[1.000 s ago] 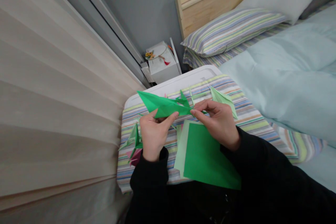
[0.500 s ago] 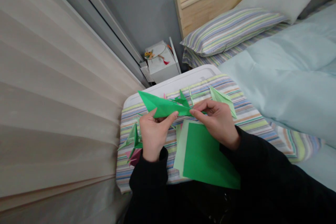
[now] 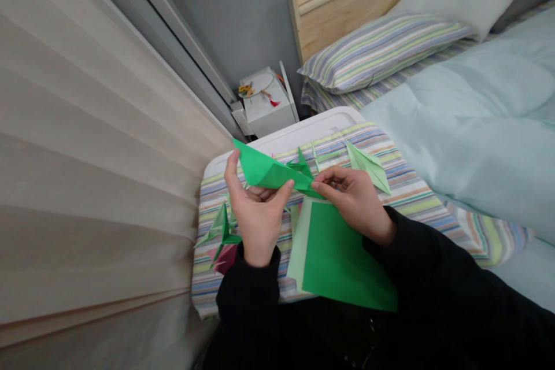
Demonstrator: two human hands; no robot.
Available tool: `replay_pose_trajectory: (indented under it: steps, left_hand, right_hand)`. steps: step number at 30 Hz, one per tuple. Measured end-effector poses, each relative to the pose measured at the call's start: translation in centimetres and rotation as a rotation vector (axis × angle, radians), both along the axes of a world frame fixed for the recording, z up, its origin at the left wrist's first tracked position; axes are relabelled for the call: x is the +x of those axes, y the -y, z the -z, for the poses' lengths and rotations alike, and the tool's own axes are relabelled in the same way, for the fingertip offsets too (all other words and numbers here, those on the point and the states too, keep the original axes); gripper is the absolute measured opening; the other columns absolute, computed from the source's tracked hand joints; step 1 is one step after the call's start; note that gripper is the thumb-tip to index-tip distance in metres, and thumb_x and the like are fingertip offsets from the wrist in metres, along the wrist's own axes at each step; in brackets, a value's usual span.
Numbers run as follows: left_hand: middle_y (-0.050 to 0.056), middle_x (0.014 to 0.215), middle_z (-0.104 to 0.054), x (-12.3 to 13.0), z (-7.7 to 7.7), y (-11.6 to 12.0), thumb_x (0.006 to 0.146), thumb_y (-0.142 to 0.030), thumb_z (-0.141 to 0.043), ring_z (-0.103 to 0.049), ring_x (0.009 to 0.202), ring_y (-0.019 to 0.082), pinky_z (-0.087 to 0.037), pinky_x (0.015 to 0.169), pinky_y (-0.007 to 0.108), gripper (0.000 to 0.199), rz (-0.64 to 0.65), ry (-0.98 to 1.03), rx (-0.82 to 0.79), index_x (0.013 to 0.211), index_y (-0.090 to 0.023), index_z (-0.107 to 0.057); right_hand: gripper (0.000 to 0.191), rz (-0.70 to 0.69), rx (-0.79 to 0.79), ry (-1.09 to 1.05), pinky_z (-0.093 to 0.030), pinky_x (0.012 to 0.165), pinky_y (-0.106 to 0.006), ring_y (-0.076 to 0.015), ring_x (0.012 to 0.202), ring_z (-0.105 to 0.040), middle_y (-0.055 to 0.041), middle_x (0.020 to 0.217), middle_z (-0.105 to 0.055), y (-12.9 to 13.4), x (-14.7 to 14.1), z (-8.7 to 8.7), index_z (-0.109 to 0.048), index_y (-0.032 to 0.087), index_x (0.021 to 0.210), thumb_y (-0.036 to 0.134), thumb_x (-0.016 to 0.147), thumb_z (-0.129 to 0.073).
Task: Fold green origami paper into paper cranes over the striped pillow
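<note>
A partly folded green origami paper [image 3: 271, 169] is held between my two hands above a small table. My left hand [image 3: 259, 214] grips its lower edge with the thumb, while the index finger reaches up to its far left corner. My right hand [image 3: 353, 196] pinches the narrow right end between thumb and index finger. Below my hands lies a dark green square sheet [image 3: 342, 254], on top of a pale green sheet [image 3: 299, 251]. Just behind the held paper stands a folded green crane [image 3: 301, 163], partly covered.
Folded green cranes [image 3: 223, 228] and a pink folded piece [image 3: 224, 259] sit at the table's left. A pale green folded piece [image 3: 368, 166] lies at the right. A striped cloth [image 3: 416, 196] covers the table. Curtain [image 3: 108, 185] stands left, bed [image 3: 468, 110] right.
My left index finger has stretched up to the paper's left corner, and the paper has bent and tilted there. My right hand has barely shifted, still pinching the right end.
</note>
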State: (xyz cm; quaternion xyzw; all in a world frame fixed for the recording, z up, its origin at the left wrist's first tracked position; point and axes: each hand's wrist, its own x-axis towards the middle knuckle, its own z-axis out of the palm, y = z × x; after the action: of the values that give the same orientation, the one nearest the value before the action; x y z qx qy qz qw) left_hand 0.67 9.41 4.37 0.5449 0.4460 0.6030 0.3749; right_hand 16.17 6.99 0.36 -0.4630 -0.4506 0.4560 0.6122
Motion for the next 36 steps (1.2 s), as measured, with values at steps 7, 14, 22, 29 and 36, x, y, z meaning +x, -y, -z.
replay_pose_trajectory:
  steps: [7,14,22,29,36]
  left_hand:
    - [-0.001,0.081,-0.077,0.7,0.2,0.5,0.065,-0.026,-0.093,-0.076,0.065,0.02,-0.063,0.066,0.033,0.094,0.004,0.084,-0.077,0.14,-0.026,-0.038]
    - [0.003,0.081,-0.08,0.2,0.9,0.5,0.063,-0.022,-0.093,-0.075,0.068,0.017,-0.06,0.065,0.025,0.044,0.232,0.093,-0.309,0.099,-0.016,-0.067]
    - [0.001,0.063,-0.072,-0.1,1.5,0.3,0.07,-0.027,-0.089,-0.062,0.055,0.011,-0.048,0.055,0.022,0.019,0.209,-0.018,-0.302,0.072,-0.015,-0.075]
    - [0.0,0.056,-0.065,0.2,1.6,0.4,0.073,-0.033,-0.087,-0.055,0.05,0.011,-0.041,0.051,0.024,0.023,0.216,-0.027,-0.273,0.066,-0.016,-0.073]
    - [-0.004,0.059,-0.058,0.4,1.6,0.2,0.076,-0.034,-0.086,-0.039,0.045,0.005,-0.028,0.043,0.021,0.026,0.164,0.084,-0.251,0.072,-0.015,-0.069]
  right_hand:
    - [0.017,-0.056,0.023,0.013,-0.042,0.068,-0.03,-0.0139,0.068,-0.057,0.0006,0.07,-0.064,0.2,-0.1,-0.2,-0.068,0.018,0.074,0.031,0.083,-0.073]
    - [0.016,-0.089,-0.001,-0.048,-0.04,0.066,-0.03,-0.0132,0.066,-0.054,0.001,0.069,-0.062,0.3,0.0,-0.5,-0.069,0.017,0.074,0.03,0.082,-0.073]
    - [0.015,-0.131,0.041,-0.015,-0.043,0.072,-0.032,-0.0154,0.073,-0.058,-0.0002,0.073,-0.065,0.4,0.0,-0.5,-0.069,0.017,0.077,0.03,0.084,-0.071]
    - [0.014,-0.088,0.081,0.081,-0.045,0.075,-0.032,-0.0158,0.075,-0.06,-0.0001,0.075,-0.067,0.6,0.1,-1.0,-0.067,0.019,0.077,0.028,0.087,-0.068]
    - [0.017,0.161,0.112,0.105,-0.045,0.07,-0.031,-0.0152,0.07,-0.057,0.0006,0.071,-0.064,0.2,0.2,-0.7,-0.067,0.02,0.077,0.031,0.089,-0.069]
